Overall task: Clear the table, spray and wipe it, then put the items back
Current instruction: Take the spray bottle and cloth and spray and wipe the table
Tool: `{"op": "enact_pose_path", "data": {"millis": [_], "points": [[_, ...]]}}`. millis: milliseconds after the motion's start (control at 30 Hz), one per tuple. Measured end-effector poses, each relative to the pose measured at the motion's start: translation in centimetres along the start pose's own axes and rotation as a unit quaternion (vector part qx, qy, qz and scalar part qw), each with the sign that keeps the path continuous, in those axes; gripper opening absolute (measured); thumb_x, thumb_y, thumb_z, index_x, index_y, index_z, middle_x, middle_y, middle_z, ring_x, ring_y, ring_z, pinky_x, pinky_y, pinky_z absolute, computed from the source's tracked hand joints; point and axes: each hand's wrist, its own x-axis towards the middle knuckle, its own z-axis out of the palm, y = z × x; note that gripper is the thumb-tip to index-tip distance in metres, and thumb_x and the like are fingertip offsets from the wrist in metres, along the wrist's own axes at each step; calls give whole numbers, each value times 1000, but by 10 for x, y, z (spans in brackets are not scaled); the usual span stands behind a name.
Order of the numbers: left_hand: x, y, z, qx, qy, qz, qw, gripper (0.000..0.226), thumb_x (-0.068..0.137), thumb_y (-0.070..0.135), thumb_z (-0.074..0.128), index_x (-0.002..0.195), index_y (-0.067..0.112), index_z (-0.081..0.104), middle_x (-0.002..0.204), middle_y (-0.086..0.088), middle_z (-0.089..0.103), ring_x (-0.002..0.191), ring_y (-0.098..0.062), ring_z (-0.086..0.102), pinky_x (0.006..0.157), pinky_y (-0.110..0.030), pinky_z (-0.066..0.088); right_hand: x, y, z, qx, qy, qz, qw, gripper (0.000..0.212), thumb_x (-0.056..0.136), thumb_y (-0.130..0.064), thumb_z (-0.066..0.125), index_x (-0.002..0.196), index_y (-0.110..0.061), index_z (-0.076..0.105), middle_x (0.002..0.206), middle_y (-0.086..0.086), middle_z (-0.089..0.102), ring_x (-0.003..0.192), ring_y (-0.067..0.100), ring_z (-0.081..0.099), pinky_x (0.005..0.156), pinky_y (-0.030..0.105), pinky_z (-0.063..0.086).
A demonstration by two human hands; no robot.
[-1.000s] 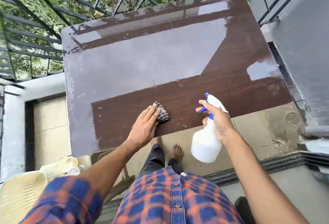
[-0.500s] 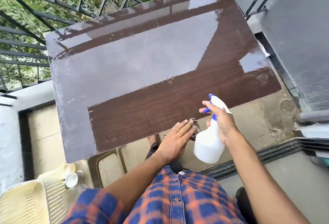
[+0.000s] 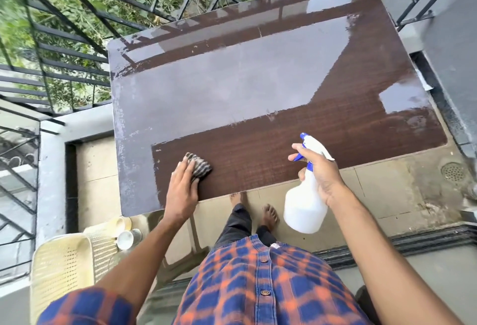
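A dark brown wooden table [image 3: 258, 87] fills the middle of the view, with a wide dusty grey patch and a darker wiped strip along its near side. My left hand [image 3: 182, 190] presses a checked cloth [image 3: 200, 167] flat on the near left part of the table, at the end of the wiped strip. My right hand [image 3: 321, 172] grips the neck of a white spray bottle [image 3: 304, 206] with a blue trigger, held upright just off the table's near edge, my forefinger on the trigger.
A cream plastic chair [image 3: 64, 268] stands at the lower left with a white cup [image 3: 125, 239] and a cream bowl [image 3: 121, 224] on it. Black metal railings [image 3: 77, 22] bound the far and left sides. A grey wall [image 3: 454, 40] rises on the right. A floor drain [image 3: 453, 172] lies at right.
My left hand slid the cloth from the table's near edge by the bottle leftwards along the wiped strip. The spray bottle stayed in my right hand.
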Motion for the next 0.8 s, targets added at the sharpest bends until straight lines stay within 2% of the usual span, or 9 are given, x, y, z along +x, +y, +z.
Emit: {"op": "enact_pose_path", "data": {"millis": [33, 100, 167, 233, 367, 500, 600, 667, 800], "points": [[-5, -13, -4, 7, 8, -17, 1000, 52, 99, 14, 50, 150, 14, 41, 161, -9, 32, 148, -30, 28, 120, -50, 25, 0, 1, 6, -6, -10, 1, 1000, 33, 89, -32, 73, 120, -20, 73, 100, 10, 77, 44, 19, 41, 46, 25, 37], [-10, -31, -13, -20, 67, -118, 991, 54, 98, 8, 53, 150, 12, 39, 159, -15, 32, 147, -33, 28, 122, -48, 21, 0, 3, 19, -27, -29, 7, 999, 33, 90, -33, 73, 121, -22, 73, 98, 5, 76, 43, 19, 41, 47, 26, 37], [-13, -42, -22, -53, 139, -252, 956, 55, 97, 6, 53, 149, 6, 39, 157, -22, 33, 146, -36, 27, 122, -44, 18, 0, 8, 34, -56, -52, 13, 997, 34, 90, -35, 74, 122, -25, 73, 97, 4, 76, 44, 19, 41, 47, 25, 38], [-17, -51, -26, -61, 178, -325, 927, 55, 97, 6, 53, 149, 0, 37, 156, -26, 32, 147, -39, 25, 122, -43, 15, -1, 17, 49, -82, -78, 16, 993, 32, 91, -33, 73, 121, -21, 73, 94, 6, 74, 43, 19, 40, 47, 25, 38], [-20, -60, -23, -59, 186, -342, 919, 55, 99, 12, 51, 151, 2, 34, 159, -24, 27, 149, -36, 20, 123, -43, 12, -8, 35, 78, -147, -118, 28, 982, 24, 91, -29, 73, 106, -10, 76, 93, 9, 74, 41, 17, 42, 47, 26, 38], [-13, -38, -10, -67, 212, -374, 901, 56, 100, 16, 50, 151, 2, 33, 159, -24, 27, 148, -39, 21, 122, -45, 15, -17, 49, 91, -183, -156, 37, 970, 24, 93, -29, 71, 106, -9, 75, 92, 7, 72, 48, 18, 44, 46, 24, 39], [-4, 2, 13, -53, 201, -341, 917, 58, 100, 20, 50, 153, 4, 31, 160, -22, 25, 148, -39, 21, 122, -47, 15, -21, 52, 89, -194, -159, 27, 968, 16, 95, -27, 69, 97, -12, 74, 91, 6, 68, 42, 13, 43, 45, 23, 37], [2, 36, 32, -53, 172, -284, 942, 59, 100, 22, 50, 154, 7, 30, 161, -20, 24, 150, -37, 20, 122, -47, 13, -22, 52, 83, -185, -152, 23, 971, 12, 96, -25, 68, 95, -14, 73, 91, 7, 67, 38, 10, 42, 46, 25, 37], [12, 110, 71, -56, 62, -81, 993, 62, 97, 19, 55, 154, 9, 31, 163, -17, 22, 152, -34, 16, 121, -48, 12, -21, 48, 64, -188, -128, 8, 974, 13, 96, -22, 67, 92, -12, 74, 90, 2, 69, 43, 8, 50, 46, 25, 41]]}}
